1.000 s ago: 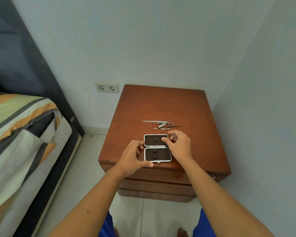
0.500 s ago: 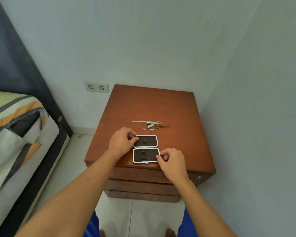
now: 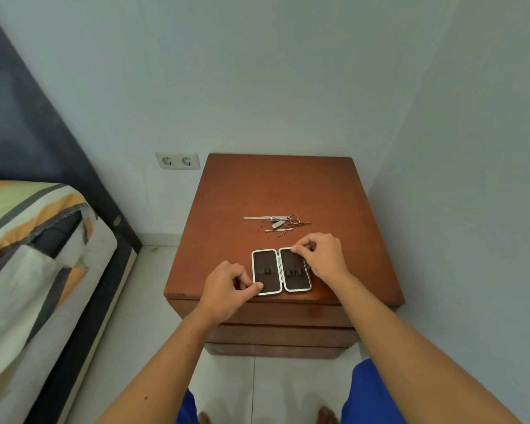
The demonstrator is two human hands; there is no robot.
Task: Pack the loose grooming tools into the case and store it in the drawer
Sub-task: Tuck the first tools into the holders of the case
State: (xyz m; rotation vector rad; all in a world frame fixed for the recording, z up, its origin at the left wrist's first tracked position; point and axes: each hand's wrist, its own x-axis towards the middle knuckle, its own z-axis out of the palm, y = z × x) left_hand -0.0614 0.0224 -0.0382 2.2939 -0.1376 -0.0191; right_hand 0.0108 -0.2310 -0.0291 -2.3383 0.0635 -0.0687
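An open grooming case with a metal rim and dark lining lies flat near the front edge of the wooden nightstand, its two halves side by side. My left hand pinches the near left corner of the case. My right hand holds the far right corner of the right half. Behind the case lie the loose metal grooming tools: scissors, a nail clipper, a file and thin picks, in a small heap. The drawer fronts below the top are shut.
A bed with a striped cover stands at the left, with a strip of tiled floor between it and the nightstand. A double wall socket sits left of the nightstand. The wall at the right is close to the nightstand.
The case has turned about a quarter turn: its halves lay one behind the other, now side by side. My left hand moved to the near corner, my right hand to the far right corner.
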